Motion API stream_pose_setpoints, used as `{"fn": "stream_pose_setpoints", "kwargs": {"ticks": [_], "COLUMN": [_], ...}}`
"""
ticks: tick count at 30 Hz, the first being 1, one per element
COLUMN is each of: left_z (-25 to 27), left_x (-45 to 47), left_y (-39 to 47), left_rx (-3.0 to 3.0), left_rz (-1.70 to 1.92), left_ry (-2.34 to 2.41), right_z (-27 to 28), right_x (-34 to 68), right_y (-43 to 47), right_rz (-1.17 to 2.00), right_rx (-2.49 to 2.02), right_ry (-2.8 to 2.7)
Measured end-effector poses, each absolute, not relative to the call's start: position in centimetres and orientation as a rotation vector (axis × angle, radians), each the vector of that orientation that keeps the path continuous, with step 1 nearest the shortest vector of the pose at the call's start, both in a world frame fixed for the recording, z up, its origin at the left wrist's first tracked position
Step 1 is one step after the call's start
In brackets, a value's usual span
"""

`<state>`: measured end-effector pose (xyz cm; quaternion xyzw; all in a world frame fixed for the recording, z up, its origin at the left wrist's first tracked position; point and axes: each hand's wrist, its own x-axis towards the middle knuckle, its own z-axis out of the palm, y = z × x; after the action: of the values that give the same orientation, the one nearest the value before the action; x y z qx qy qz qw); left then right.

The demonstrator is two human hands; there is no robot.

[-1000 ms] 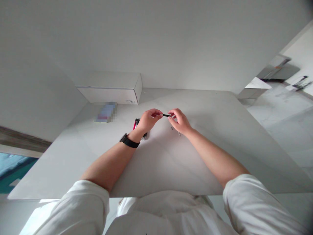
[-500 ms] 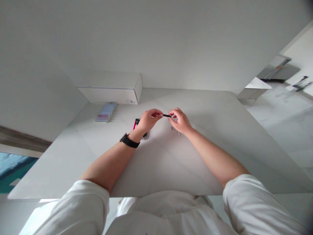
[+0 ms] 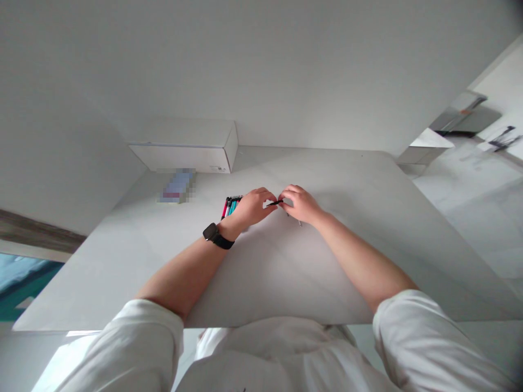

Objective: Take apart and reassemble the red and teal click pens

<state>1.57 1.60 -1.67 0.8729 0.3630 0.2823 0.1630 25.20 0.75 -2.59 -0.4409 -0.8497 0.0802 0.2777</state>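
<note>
My left hand [image 3: 256,207], with a black smartwatch [image 3: 218,236] on its wrist, pinches a slim black pen part [image 3: 273,203] between thumb and fingers. The fingertips of my right hand [image 3: 300,204] close on the other end of the same part, so both hands nearly meet over the table. Left of my left hand lies a row of pens [image 3: 231,204] with red, teal and black barrels, partly covered by that hand. Below my right hand a thin light stick [image 3: 300,223], like a refill, rests on the table beside a tiny dark piece [image 3: 287,214].
The pale table [image 3: 286,277] reaches back to a grey wall. A long white box [image 3: 183,158] stands at the back left, with a blurred-out bluish item [image 3: 178,186] in front of it. The table's front edge runs close to my body.
My hands have come closer together and slightly nearer to me. The black pen part has changed its tilt, and more of the pen row shows beside my left hand.
</note>
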Motion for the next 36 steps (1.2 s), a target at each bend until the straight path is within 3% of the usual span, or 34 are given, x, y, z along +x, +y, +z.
{"fn": "stream_pose_setpoints", "kwargs": {"ticks": [17,36], "left_z": [-2.2,-1.8], "left_x": [1.0,1.0], "left_y": [2.3,2.1], "left_rx": [2.421,2.44], "left_rz": [0.75,0.73], "left_ry": [1.236,1.223], "right_z": [-2.2,-1.7], "right_x": [26.7,26.4], "right_y": [1.1,1.7], "right_rz": [0.252,0.391], "right_rx": [-1.518,-1.303], "right_ry": [-2.52,-2.162]}}
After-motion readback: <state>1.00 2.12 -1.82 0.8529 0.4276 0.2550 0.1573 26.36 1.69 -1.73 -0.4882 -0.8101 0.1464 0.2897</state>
